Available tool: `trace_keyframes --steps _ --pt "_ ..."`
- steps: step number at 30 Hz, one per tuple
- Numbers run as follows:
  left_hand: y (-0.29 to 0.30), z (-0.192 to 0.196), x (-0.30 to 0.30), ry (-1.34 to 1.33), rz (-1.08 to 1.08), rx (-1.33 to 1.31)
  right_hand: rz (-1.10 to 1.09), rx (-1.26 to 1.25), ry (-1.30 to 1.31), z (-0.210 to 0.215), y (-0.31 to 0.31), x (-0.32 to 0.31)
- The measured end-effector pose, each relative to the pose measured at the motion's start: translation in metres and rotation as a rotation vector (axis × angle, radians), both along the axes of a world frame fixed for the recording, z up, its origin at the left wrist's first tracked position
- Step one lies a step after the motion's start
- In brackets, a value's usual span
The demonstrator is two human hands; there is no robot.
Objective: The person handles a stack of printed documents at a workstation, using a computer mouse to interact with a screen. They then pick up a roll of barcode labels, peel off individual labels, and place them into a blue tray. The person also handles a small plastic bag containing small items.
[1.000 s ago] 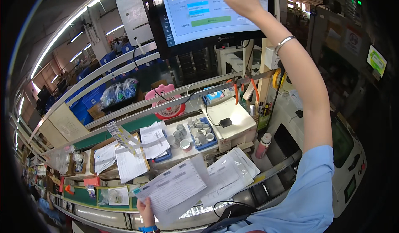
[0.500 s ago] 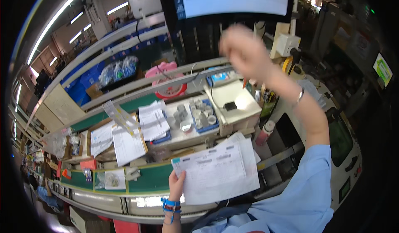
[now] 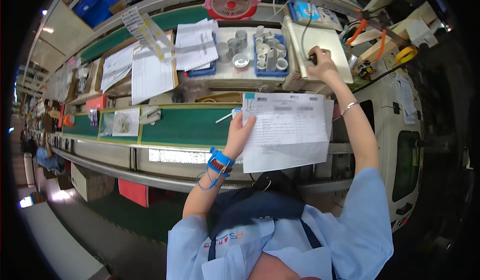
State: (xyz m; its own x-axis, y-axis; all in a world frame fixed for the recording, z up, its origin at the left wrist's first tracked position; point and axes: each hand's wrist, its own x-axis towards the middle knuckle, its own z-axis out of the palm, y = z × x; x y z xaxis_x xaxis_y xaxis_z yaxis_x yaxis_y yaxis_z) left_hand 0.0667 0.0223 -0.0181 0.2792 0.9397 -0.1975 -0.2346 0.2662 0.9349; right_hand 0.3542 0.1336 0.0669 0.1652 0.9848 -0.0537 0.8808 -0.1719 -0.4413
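Printed sheet (image 3: pixel 287 130) over green belt edge (image 3: pixel 190 125)

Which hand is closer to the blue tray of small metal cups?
The right hand. It rests on a small dark object just right of the blue tray. The left hand is lower down, holding the printed sheets over the green belt.

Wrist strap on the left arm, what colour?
Blue wrist strap, with a coiled blue cord; head view.
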Motion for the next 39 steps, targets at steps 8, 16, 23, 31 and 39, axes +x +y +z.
trace_keyframes --steps 8,16,23,31,39 --pt "0.006 0.016 0.023 -0.118 0.002 -0.134 0.189 0.262 0.433 0.038 -0.064 -0.039" --pt "0.006 0.017 0.032 -0.148 0.000 -0.141 0.500 0.138 0.494 0.044 -0.073 -0.056" --pt "0.005 0.004 0.029 -0.042 0.030 -0.027 0.246 0.416 0.377 0.028 -0.062 -0.043" --pt "0.003 0.007 0.006 -0.061 0.014 -0.014 0.285 0.683 0.020 0.093 -0.061 -0.013" --pt "-0.003 0.015 -0.001 -0.034 0.008 0.004 0.077 1.426 -0.467 0.269 -0.039 0.019"
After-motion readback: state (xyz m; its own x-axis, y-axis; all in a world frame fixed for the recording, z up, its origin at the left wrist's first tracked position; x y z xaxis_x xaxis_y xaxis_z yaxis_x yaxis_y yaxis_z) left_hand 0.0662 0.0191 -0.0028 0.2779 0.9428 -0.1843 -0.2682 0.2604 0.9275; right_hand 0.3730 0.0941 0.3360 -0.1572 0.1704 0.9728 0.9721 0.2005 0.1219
